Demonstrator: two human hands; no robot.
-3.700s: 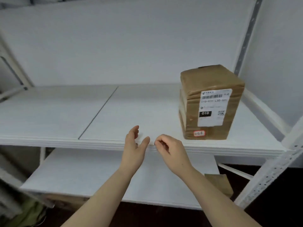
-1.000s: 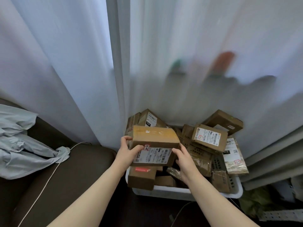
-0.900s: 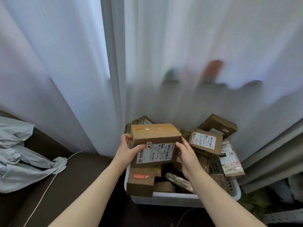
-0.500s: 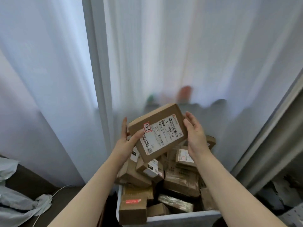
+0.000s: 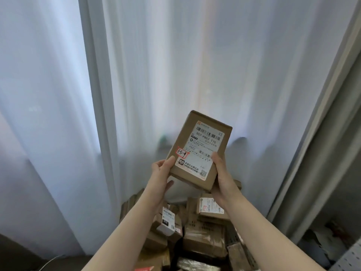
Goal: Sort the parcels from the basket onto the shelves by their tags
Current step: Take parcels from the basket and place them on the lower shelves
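A pale sheer curtain [image 5: 58, 114] hangs in folds across the left and the whole background, and a thin white cable [image 5: 48, 262] lies on the dark surface at the bottom left.

My left hand [image 5: 161, 175] grips the lower left edge of the brown cardboard parcel [image 5: 199, 151]. The thumb lies along that edge and one fingertip curls under the bottom, but the other fingers are hidden behind the box.

I hold the parcel up in the air in front of the curtain, standing on end and leaning a little to the right, with its white shipping label [image 5: 205, 143] facing me. A small red-bordered tag [image 5: 182, 151] with handwritten figures sits at the label's left edge.

My right hand [image 5: 222, 178] clasps the lower right corner, thumb pressed on the front over the label's edge, fingers wrapped out of sight behind.

Below the held box and between my forearms lies a heap of parcels [image 5: 203, 237], among them a small box with a black 010 sticker [image 5: 166, 222].

To the right hangs a heavier grey drape [image 5: 322, 153], and a white perforated upright [image 5: 349, 259] shows in the bottom right corner.
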